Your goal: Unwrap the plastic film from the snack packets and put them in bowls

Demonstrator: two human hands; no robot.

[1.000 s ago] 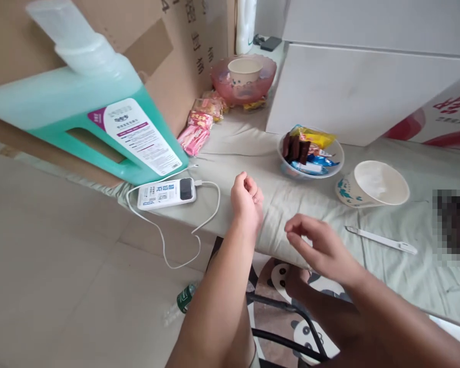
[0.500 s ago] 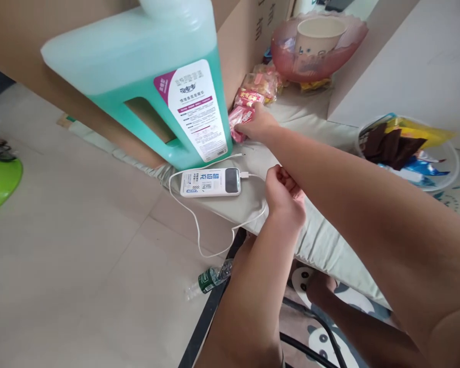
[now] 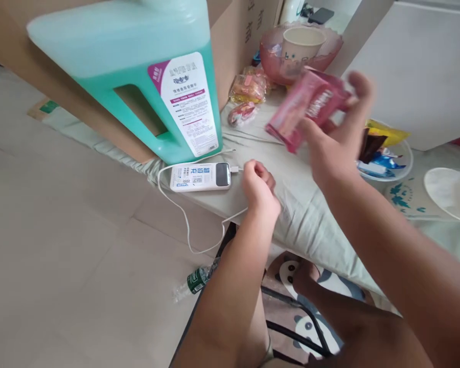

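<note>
Your right hand (image 3: 337, 143) holds a tilted red packet (image 3: 297, 105) in its grip, the thumb showing against its near side, raised above the bench (image 3: 291, 189) between the green jug (image 3: 130, 64) and the bowl (image 3: 407, 166) of wrapped snacks (image 3: 387, 161). Your left hand (image 3: 259, 188) is curled into a loose fist by the bench edge, just beside the white power bank (image 3: 199, 176).

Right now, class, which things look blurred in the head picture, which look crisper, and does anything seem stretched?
Head view: the right hand and its pink packet look smeared; head view: the power bank looks crisper; head view: the right-edge paper cup seems stretched sideways.
</note>
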